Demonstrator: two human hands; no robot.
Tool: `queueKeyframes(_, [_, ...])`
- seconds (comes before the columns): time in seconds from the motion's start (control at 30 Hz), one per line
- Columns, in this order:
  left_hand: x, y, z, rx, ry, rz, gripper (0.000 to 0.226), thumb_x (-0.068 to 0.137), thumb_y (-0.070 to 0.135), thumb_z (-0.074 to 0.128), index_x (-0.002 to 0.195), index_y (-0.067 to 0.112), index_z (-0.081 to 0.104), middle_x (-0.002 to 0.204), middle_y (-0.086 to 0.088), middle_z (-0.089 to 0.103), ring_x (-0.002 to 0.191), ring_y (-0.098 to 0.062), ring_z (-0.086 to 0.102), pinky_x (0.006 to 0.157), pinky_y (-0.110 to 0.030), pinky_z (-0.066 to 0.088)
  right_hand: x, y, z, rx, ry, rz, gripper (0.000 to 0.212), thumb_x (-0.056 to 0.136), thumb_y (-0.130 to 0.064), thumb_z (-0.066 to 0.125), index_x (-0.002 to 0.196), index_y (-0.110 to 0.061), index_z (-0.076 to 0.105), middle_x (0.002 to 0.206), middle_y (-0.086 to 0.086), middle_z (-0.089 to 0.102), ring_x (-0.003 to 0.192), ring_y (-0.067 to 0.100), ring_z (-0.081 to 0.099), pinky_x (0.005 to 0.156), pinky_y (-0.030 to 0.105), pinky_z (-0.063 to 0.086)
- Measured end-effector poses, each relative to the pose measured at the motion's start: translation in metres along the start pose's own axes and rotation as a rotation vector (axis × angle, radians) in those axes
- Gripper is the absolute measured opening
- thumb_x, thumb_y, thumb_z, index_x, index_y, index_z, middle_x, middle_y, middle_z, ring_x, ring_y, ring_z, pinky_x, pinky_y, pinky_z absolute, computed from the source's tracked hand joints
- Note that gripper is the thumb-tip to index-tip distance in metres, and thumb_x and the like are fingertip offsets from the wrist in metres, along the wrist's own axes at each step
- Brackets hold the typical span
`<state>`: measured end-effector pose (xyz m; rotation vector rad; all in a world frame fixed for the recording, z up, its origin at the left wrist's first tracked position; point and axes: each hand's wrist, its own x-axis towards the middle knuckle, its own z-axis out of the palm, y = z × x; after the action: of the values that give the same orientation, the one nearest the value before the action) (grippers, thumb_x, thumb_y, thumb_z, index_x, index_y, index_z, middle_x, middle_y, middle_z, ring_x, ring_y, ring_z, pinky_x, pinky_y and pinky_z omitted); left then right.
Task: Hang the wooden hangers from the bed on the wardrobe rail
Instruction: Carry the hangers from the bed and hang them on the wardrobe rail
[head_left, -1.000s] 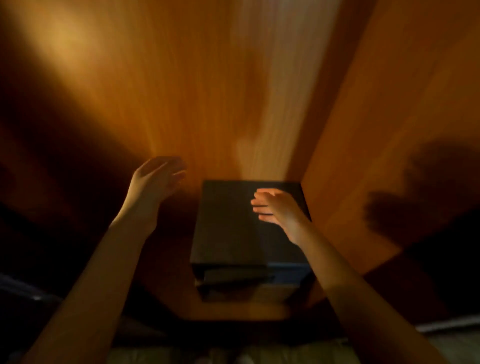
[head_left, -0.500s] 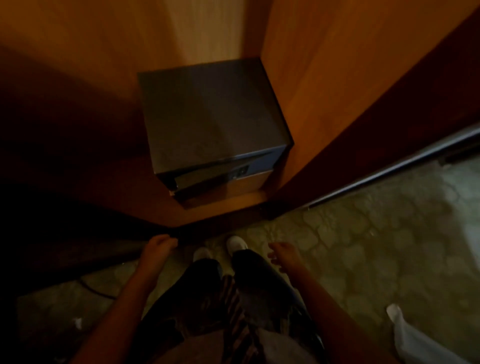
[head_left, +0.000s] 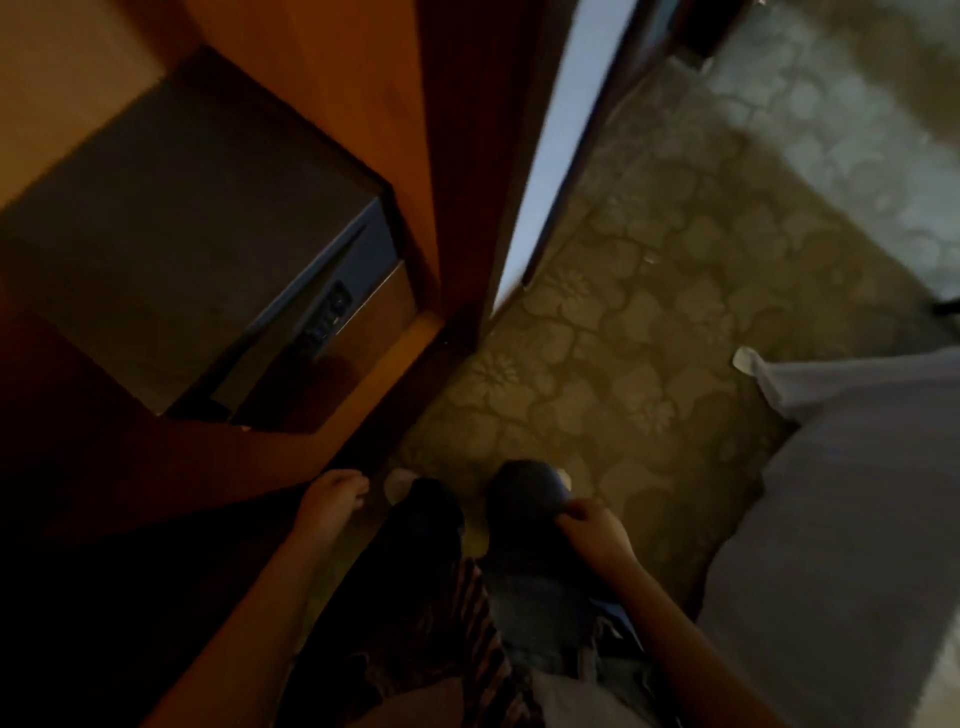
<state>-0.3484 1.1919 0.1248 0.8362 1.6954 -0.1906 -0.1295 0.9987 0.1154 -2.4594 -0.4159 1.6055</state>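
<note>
No wooden hanger and no wardrobe rail show in this view. The wooden wardrobe fills the upper left, with a dark safe sitting on its floor. My left hand hangs low by my left leg, fingers loosely curled, holding nothing. My right hand rests against my right thigh, fingers curled, also with nothing in it. A corner of the bed, covered in pale sheet, comes in at the right.
The wardrobe's sliding door edge runs diagonally up the middle. Patterned carpet covers the floor between wardrobe and bed. My legs and white shoe tips point toward the wardrobe base.
My hands dropped from inside the wardrobe to my sides. The view swung down and to the right, bringing the carpet and the bed corner into sight.
</note>
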Motion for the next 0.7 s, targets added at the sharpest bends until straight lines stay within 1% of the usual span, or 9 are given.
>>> queueKeyframes(0.13, [-0.009, 0.009, 0.038, 0.086, 0.018, 0.060, 0.038, 0.097, 0.016, 0.042, 0.131, 0.002, 0.046, 0.135, -0.017, 0.052, 0.124, -0.031, 0.050, 0.095, -0.039, 0.037, -0.004, 0.050, -0.017, 0.173, -0.038, 0.080, 0.027, 0.090, -0.021, 0.051, 0.111, -0.012, 0.066, 0.112, 0.010, 0.067, 0.100, 0.022, 0.062, 0.087, 0.032, 0.048])
queueKeyframes(0.2, [-0.019, 0.011, 0.068, 0.122, 0.003, 0.042, 0.037, 0.097, 0.015, 0.040, 0.130, 0.000, 0.047, 0.129, -0.017, 0.055, 0.120, -0.031, 0.052, 0.089, -0.037, 0.040, -0.008, 0.075, -0.036, 0.258, -0.029, 0.129, 0.025, 0.090, -0.019, 0.053, 0.105, -0.007, 0.068, 0.104, 0.012, 0.068, 0.097, 0.025, 0.064, 0.085, 0.034, 0.048])
queueKeyframes(0.27, [-0.028, 0.013, 0.107, 0.206, -0.041, 0.047, 0.024, 0.096, 0.012, 0.041, 0.107, -0.001, 0.058, 0.101, -0.014, 0.060, 0.093, -0.027, 0.057, 0.068, -0.030, 0.040, -0.011, 0.103, -0.061, 0.375, 0.019, 0.151, 0.018, 0.090, -0.019, 0.053, 0.082, -0.013, 0.068, 0.078, 0.004, 0.066, 0.074, 0.016, 0.061, 0.067, 0.029, 0.048])
queueKeyframes(0.33, [-0.041, 0.019, 0.151, 0.308, -0.094, 0.106, 0.020, 0.094, 0.008, 0.044, 0.078, 0.007, 0.056, 0.078, -0.008, 0.053, 0.070, -0.018, 0.050, 0.056, -0.025, 0.033, -0.012, 0.132, -0.092, 0.473, 0.087, 0.159, 0.024, 0.092, -0.018, 0.051, 0.071, -0.019, 0.061, 0.065, -0.004, 0.056, 0.059, 0.008, 0.050, 0.054, 0.021, 0.039])
queueKeyframes(0.4, [-0.047, 0.024, 0.200, 0.486, -0.174, 0.205, 0.022, 0.091, 0.004, 0.047, 0.071, 0.009, 0.056, 0.075, -0.008, 0.054, 0.074, -0.023, 0.052, 0.059, -0.024, 0.034, -0.014, 0.166, -0.129, 0.585, 0.147, 0.180, 0.019, 0.093, -0.019, 0.050, 0.077, -0.017, 0.060, 0.072, -0.001, 0.058, 0.064, 0.010, 0.054, 0.056, 0.022, 0.042])
queueKeyframes(0.47, [-0.051, 0.034, 0.228, 0.645, -0.227, 0.314, 0.019, 0.089, 0.001, 0.049, 0.075, 0.009, 0.061, 0.081, -0.009, 0.059, 0.089, -0.026, 0.055, 0.070, -0.027, 0.037, -0.014, 0.188, -0.155, 0.684, 0.226, 0.184, 0.016, 0.093, -0.020, 0.050, 0.094, -0.012, 0.064, 0.088, 0.005, 0.065, 0.079, 0.018, 0.062, 0.069, 0.028, 0.051])
queueKeyframes(0.53, [-0.057, 0.049, 0.268, 0.776, -0.267, 0.413, 0.012, 0.087, 0.003, 0.054, 0.082, 0.010, 0.063, 0.088, -0.009, 0.064, 0.096, -0.025, 0.056, 0.080, -0.029, 0.040, -0.020, 0.224, -0.178, 0.810, 0.353, 0.226, 0.031, 0.092, -0.021, 0.052, 0.117, -0.005, 0.061, 0.103, 0.010, 0.067, 0.094, 0.024, 0.064, 0.082, 0.036, 0.053])
queueKeyframes(0.6, [-0.060, 0.067, 0.303, 0.830, -0.265, 0.431, 0.013, 0.086, 0.009, 0.058, 0.097, 0.007, 0.065, 0.103, -0.015, 0.067, 0.102, -0.030, 0.060, 0.090, -0.037, 0.046, -0.027, 0.253, -0.190, 0.946, 0.440, 0.284, 0.037, 0.089, -0.019, 0.053, 0.123, -0.004, 0.059, 0.089, 0.004, 0.066, 0.081, 0.019, 0.062, 0.068, 0.031, 0.051])
queueKeyframes(0.7, [-0.065, 0.092, 0.360, 0.924, -0.286, 0.470, 0.014, 0.087, 0.012, 0.058, 0.100, 0.011, 0.063, 0.105, -0.016, 0.066, 0.099, -0.032, 0.061, 0.089, -0.041, 0.049, -0.035, 0.289, -0.194, 1.165, 0.517, 0.397, 0.034, 0.091, -0.018, 0.051, 0.122, -0.007, 0.058, 0.080, 0.001, 0.060, 0.067, 0.012, 0.054, 0.054, 0.022, 0.038])
